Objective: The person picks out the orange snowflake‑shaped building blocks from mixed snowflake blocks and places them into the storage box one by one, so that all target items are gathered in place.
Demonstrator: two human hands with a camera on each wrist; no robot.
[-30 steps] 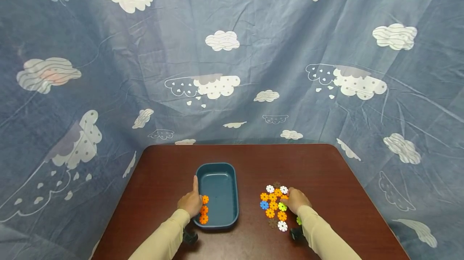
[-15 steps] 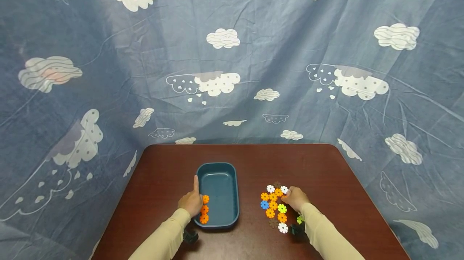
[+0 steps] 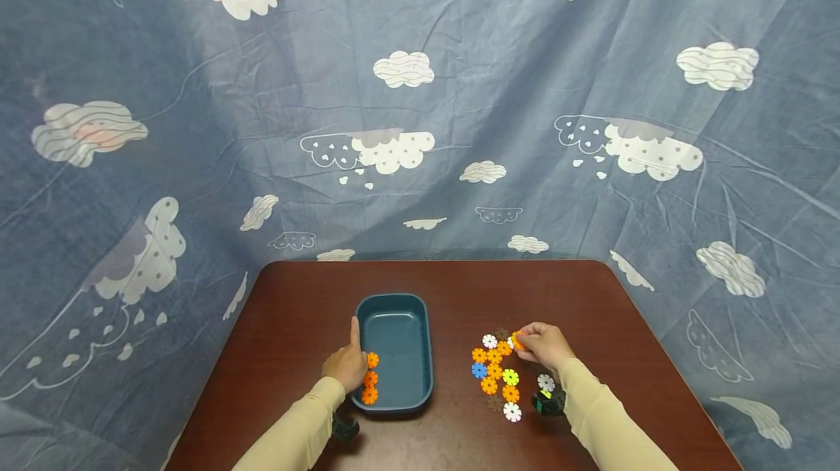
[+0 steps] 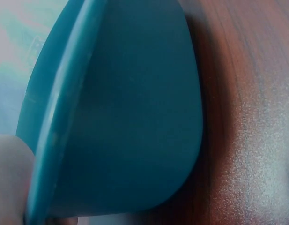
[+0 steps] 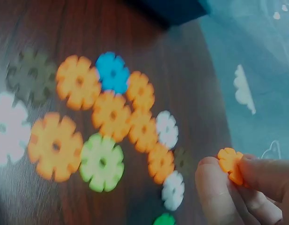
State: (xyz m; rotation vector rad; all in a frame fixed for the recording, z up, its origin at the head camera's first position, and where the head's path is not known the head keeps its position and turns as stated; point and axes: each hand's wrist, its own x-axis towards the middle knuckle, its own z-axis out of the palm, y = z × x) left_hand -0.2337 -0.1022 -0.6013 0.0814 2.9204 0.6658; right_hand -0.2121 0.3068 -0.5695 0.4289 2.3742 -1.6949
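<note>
Pinching one orange disc between thumb and finger, your right hand reaches forward over the upper right of the cluster, its grip narrow. Your right forearm slants in from the lower right. Your left hand is at the left side of the blue tray, one digit straight along the rim. The left wrist view shows digits on both sides of that rim, so you are holding the wall.

Inside the tray, along its left wall, you have three orange flower pieces. On the table, to the tray's right, count six loose orange pieces, three white pieces, two brown pieces, one blue piece and one yellow-green piece. Nearer your right wrist are one greyish piece and one green piece.

Your held disc partly covers a white piece in the head view, and the black wrist device partly hides the green piece. Your right wrist view cuts off a green shape at its bottom edge; you cannot tell whether it is that same piece. Most of your left fingers are out of sight, and the brown pieces blend into the dark wood.
</note>
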